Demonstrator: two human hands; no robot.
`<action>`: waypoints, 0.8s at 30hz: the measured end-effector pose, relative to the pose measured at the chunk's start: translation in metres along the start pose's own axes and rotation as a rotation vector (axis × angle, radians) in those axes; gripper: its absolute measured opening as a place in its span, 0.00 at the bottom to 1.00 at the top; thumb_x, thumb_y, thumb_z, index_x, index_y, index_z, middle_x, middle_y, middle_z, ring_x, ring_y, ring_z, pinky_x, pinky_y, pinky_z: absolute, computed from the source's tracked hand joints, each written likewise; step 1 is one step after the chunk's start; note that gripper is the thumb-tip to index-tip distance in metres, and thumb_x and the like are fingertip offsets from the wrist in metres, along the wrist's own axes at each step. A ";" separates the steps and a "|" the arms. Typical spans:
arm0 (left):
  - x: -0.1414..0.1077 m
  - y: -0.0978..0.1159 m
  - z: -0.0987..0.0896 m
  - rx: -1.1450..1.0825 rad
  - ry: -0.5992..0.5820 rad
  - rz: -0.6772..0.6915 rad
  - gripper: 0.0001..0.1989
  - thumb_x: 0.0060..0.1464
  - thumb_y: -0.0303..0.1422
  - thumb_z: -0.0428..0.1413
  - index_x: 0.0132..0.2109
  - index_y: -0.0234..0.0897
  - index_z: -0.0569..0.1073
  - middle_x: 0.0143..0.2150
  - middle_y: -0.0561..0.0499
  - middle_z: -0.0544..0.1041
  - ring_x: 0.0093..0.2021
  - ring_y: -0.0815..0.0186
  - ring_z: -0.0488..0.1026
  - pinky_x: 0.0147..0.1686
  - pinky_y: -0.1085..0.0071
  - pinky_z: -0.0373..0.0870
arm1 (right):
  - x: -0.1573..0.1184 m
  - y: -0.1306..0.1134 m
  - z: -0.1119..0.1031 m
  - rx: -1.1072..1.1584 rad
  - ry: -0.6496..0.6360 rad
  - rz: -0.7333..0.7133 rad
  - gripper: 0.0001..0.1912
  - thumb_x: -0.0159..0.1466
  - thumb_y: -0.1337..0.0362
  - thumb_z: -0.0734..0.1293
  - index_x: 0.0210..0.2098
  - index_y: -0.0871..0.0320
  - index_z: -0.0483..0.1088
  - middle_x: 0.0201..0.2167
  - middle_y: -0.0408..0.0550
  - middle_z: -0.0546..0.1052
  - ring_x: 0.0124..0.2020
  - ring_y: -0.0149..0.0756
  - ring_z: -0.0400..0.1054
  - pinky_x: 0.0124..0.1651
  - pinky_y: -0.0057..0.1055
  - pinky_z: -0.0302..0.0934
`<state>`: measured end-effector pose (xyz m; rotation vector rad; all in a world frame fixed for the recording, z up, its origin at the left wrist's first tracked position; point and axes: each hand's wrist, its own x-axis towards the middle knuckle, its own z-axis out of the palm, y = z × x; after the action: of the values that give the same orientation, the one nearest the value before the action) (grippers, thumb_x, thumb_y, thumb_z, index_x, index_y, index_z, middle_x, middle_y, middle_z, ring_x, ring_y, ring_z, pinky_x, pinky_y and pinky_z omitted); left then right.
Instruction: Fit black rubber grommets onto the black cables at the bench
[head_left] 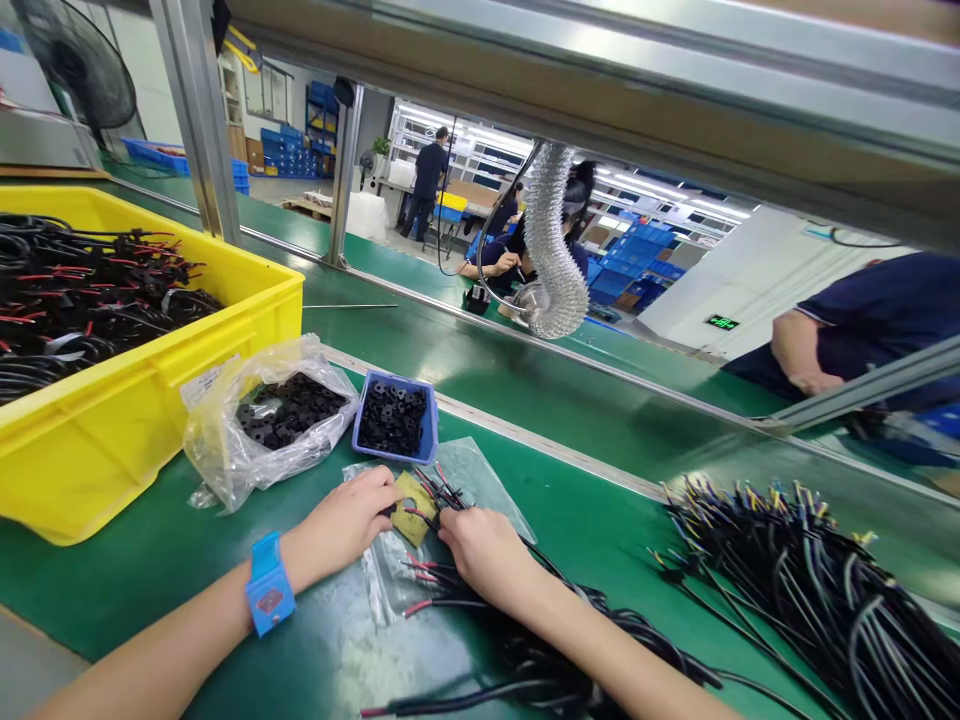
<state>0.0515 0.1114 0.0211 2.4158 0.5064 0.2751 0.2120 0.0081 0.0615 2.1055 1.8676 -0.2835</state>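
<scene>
My left hand [367, 512], with a blue band on its wrist, is closed at the left edge of a small yellow plate [414, 508] that has a round hole. Its fingertips press on the plate, near a small black piece. Just to the right, my right hand [480, 548] is closed around black cables [448, 492] whose red and black wire ends point over the plate. Clear plastic bags [386, 580] lie under the plate and hands. More black cables with red ends [540, 655] spread below my right forearm.
A yellow bin [247, 325] of cables stands left. Beside it are a plastic bag [217, 450] and a blue tray [429, 425], both with black parts. A cable bundle [810, 580] lies right. A flexible duct [555, 240] hangs beyond the rail; people work behind.
</scene>
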 end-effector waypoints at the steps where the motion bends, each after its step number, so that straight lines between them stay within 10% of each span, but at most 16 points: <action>1: -0.001 0.000 -0.002 0.007 -0.007 0.000 0.13 0.53 0.22 0.51 0.45 0.39 0.69 0.43 0.50 0.66 0.44 0.64 0.65 0.45 0.70 0.63 | 0.000 0.000 0.000 0.002 0.001 0.001 0.10 0.64 0.69 0.59 0.34 0.61 0.72 0.29 0.55 0.77 0.31 0.44 0.72 0.27 0.28 0.52; 16: 0.003 -0.012 0.000 0.102 0.066 0.161 0.09 0.55 0.23 0.49 0.37 0.37 0.72 0.37 0.51 0.69 0.39 0.64 0.65 0.42 0.68 0.61 | 0.000 0.005 0.007 0.152 0.075 0.025 0.07 0.60 0.69 0.62 0.29 0.59 0.71 0.27 0.51 0.77 0.30 0.41 0.71 0.28 0.27 0.51; 24: 0.014 -0.009 0.006 -0.943 0.175 -0.219 0.10 0.46 0.32 0.58 0.37 0.32 0.72 0.32 0.50 0.74 0.32 0.67 0.69 0.34 0.71 0.64 | -0.003 0.020 0.011 0.475 0.189 0.011 0.05 0.59 0.65 0.63 0.27 0.58 0.69 0.21 0.41 0.72 0.23 0.30 0.65 0.26 0.23 0.53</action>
<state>0.0634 0.1202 0.0113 1.4189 0.5495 0.4976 0.2318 -0.0007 0.0547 2.5241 2.0519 -0.5950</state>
